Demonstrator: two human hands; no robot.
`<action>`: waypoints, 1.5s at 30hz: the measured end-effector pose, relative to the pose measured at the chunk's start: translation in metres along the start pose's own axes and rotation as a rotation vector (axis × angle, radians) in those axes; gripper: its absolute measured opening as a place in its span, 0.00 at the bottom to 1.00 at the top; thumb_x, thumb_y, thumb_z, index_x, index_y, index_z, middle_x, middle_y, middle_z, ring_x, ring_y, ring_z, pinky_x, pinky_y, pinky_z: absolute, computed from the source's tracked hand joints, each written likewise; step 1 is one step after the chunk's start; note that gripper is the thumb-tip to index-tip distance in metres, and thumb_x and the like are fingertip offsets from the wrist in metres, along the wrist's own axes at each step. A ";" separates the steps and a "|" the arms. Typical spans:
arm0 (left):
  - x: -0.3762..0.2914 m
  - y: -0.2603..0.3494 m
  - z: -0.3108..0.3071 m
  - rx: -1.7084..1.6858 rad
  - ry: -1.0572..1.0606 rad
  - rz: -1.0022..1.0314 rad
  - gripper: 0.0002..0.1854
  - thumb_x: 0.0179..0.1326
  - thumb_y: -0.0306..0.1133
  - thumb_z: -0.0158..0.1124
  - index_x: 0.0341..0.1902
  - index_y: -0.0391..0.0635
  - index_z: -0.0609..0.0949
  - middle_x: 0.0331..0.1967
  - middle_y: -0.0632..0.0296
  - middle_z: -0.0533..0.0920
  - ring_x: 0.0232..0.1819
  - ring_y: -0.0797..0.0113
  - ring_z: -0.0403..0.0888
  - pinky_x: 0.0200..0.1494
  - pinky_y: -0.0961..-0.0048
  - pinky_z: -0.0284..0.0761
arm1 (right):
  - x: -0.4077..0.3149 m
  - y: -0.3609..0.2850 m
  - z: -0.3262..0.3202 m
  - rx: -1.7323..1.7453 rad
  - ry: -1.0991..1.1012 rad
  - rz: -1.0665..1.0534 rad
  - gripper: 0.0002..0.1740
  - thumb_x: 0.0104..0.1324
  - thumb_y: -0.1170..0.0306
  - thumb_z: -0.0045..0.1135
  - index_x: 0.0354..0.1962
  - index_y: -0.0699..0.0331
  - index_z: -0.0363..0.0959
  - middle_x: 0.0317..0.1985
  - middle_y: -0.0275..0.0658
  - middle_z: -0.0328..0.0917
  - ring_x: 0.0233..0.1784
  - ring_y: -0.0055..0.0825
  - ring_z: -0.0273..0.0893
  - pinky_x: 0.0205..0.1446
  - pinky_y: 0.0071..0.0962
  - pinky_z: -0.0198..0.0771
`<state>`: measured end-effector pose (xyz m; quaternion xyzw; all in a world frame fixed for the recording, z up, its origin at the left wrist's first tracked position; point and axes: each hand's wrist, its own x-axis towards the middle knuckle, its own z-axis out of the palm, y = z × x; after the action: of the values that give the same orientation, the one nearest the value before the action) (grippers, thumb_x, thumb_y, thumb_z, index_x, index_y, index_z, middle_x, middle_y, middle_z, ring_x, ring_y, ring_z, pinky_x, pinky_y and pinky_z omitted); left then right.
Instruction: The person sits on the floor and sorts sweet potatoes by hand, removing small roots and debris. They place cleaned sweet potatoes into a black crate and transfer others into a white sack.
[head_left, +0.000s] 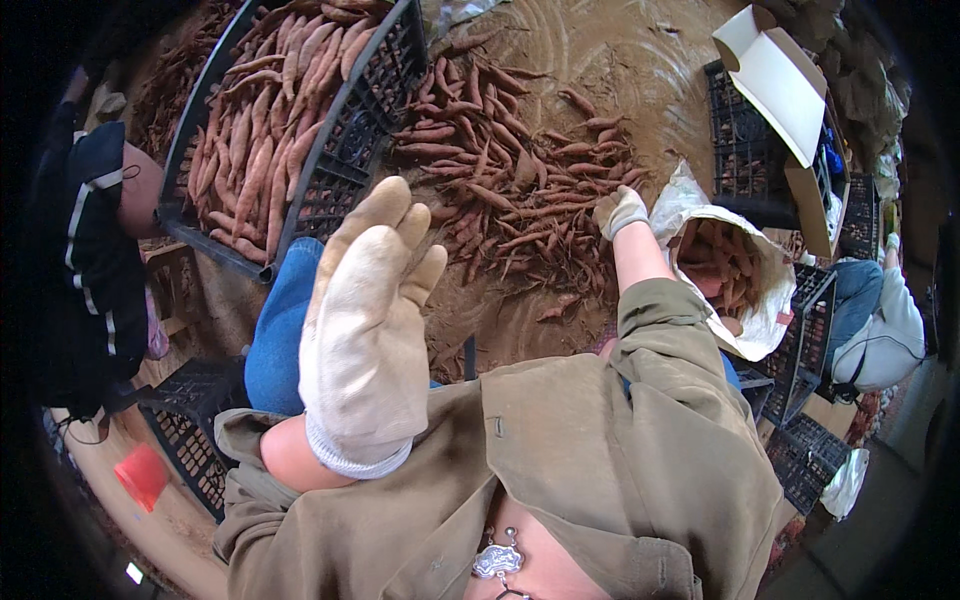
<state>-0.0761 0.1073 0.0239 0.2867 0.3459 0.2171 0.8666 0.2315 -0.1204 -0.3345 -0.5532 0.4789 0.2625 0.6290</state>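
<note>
My left hand (364, 322), in a pale work glove with tan-coated fingers, is raised close to the camera. Its fingers are extended and no object shows in it. Behind it stands a black plastic crate (337, 161) filled with sweet potatoes (259, 150). My right hand (622, 210), gloved too, reaches to the right edge of a pile of loose sweet potatoes (517, 180) on the dusty floor. Its fingers are curled and partly hidden, so whether they grip a root is unclear. Beside my right forearm, an open white sack (776, 289) holds more sweet potatoes (716, 259).
An open cardboard box (780, 90) rests on a black crate (739, 142) at the upper right. Two other people sit nearby, one in dark clothing (94, 262) at left, one in a white top (885, 337) at right. A red container (142, 476) lies lower left.
</note>
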 end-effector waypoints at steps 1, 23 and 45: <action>0.002 -0.001 0.001 0.011 -0.004 0.001 0.24 0.72 0.41 0.47 0.66 0.43 0.67 0.65 0.60 0.69 0.66 0.65 0.64 0.67 0.65 0.59 | 0.012 0.006 -0.003 -0.044 0.037 -0.071 0.25 0.71 0.59 0.44 0.62 0.61 0.62 0.60 0.42 0.71 0.59 0.40 0.72 0.56 0.39 0.70; 0.019 -0.008 0.028 0.164 -0.018 0.030 0.25 0.71 0.42 0.46 0.66 0.40 0.66 0.66 0.55 0.67 0.65 0.66 0.67 0.64 0.68 0.65 | -0.070 0.101 0.091 -1.319 -0.200 -0.972 0.30 0.54 0.63 0.64 0.52 0.60 0.63 0.50 0.51 0.73 0.53 0.46 0.75 0.58 0.38 0.69; 0.012 -0.033 -0.001 0.141 -0.127 -0.079 0.17 0.70 0.37 0.54 0.58 0.47 0.74 0.58 0.63 0.76 0.58 0.67 0.73 0.61 0.68 0.66 | -0.191 -0.112 -0.088 1.231 0.276 -0.630 0.33 0.59 0.38 0.52 0.44 0.59 0.73 0.40 0.36 0.73 0.38 0.27 0.75 0.42 0.29 0.76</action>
<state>-0.0634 0.0897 -0.0040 0.3465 0.3157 0.1391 0.8723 0.2235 -0.1934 -0.1079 -0.2374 0.4329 -0.3236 0.8072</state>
